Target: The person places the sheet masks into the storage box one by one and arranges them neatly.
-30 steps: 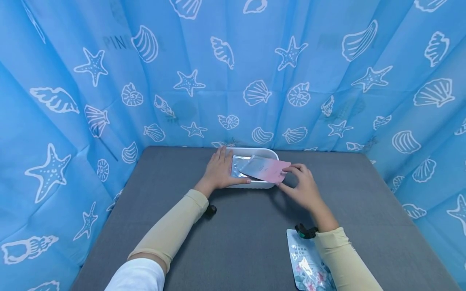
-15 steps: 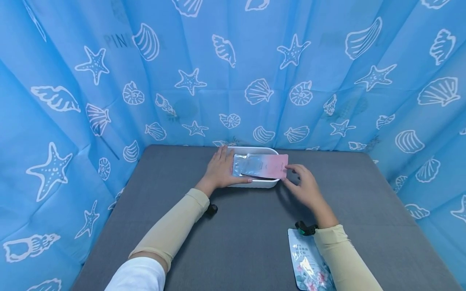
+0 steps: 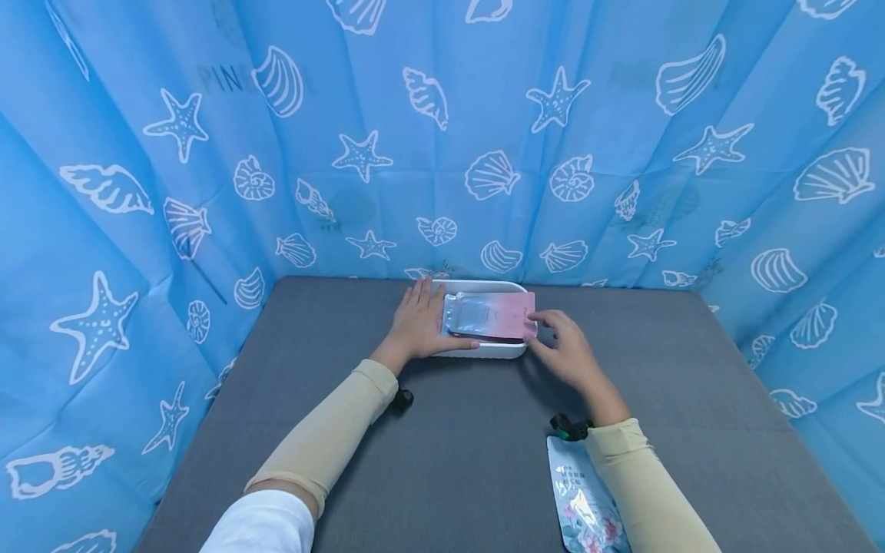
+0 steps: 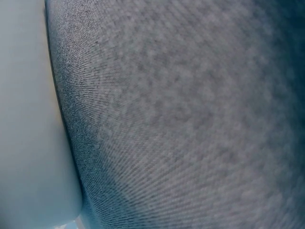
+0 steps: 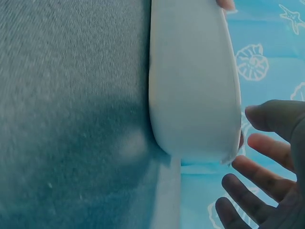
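Observation:
A white oblong tray [image 3: 484,351] stands near the far edge of the table. My left hand [image 3: 415,321] lies across its left end with fingers straight and thumb along the near rim. In the tray, a pink and pale blue flat packet [image 3: 508,313] overlaps a shiny silvery packet [image 3: 449,311]. At the tray's right end, my right hand [image 3: 563,346] has its fingertips by the pink end of the packet. The right wrist view shows its thumb and fingers [image 5: 259,171] spread apart beside the tray's end wall, pinching nothing.
A pale blue pouch with a flower print [image 3: 588,495] lies at the front right of the grey table [image 3: 470,453], partly under the right forearm. A blue shell-patterned curtain [image 3: 429,153] hangs right behind the table and at both sides.
The pink packet has turned from slanted to lengthwise and slid left into the tray. My right hand has moved slightly left with it and loosened. The left hand has stayed put.

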Motion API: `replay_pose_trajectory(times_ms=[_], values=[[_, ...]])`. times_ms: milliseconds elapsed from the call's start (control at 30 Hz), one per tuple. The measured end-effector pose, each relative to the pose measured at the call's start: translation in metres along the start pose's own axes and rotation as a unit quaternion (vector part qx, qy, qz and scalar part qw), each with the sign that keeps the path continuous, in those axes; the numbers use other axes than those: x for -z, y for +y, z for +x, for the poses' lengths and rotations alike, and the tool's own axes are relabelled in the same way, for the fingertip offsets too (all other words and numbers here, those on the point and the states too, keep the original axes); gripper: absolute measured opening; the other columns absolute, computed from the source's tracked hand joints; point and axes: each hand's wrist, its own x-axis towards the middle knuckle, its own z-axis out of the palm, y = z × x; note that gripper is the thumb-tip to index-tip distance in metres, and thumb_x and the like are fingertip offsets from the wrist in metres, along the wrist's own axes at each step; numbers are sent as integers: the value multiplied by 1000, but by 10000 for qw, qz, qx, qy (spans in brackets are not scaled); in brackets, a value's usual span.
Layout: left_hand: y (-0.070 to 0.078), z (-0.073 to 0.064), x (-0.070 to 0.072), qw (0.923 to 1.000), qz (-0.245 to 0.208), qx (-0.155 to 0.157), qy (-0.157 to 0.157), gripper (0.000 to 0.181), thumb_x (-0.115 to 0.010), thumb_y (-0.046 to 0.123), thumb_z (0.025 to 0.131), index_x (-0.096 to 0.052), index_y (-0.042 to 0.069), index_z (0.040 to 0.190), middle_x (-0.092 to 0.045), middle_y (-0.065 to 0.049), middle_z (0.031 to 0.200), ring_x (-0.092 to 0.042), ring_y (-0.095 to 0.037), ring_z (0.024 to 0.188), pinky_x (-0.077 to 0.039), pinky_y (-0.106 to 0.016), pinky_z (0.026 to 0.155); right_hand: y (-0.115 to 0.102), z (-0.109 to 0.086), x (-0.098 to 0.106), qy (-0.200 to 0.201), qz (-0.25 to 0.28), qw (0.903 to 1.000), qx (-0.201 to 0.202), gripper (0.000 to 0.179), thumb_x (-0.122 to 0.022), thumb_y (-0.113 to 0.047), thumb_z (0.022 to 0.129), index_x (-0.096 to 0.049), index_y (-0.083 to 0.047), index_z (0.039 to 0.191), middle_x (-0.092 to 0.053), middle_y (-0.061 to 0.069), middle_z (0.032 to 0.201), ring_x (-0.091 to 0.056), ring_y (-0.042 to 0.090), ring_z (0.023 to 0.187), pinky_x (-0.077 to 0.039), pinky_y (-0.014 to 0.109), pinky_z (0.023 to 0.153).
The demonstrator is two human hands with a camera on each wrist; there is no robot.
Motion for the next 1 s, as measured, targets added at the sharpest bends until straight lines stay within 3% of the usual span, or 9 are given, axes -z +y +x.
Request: replay_pose_trajectory(times_ms=[533,1000], values=[[-1,-2,1,10000,-74,-42,-8,140,-51,102,71,-17,11,171,-11,-17,179,-9,-38,167,-11,-55,135,-8,-3,2,-87,58,9999,-19,45,-71,-24,103,-63,-3,142,-57,18,147,-54,39,136,-48,65,111],[0,-3,1,9999,-133,-21,-79,141,-52,103,70,-15,12,172,-8,-15,180,-5,-36,167,-10,-54,135,12,-44,29,-134,50,9998,121,35,-71,-21,103,-69,-2,133,-65,20,134,-60,41,124,-53,65,102]])
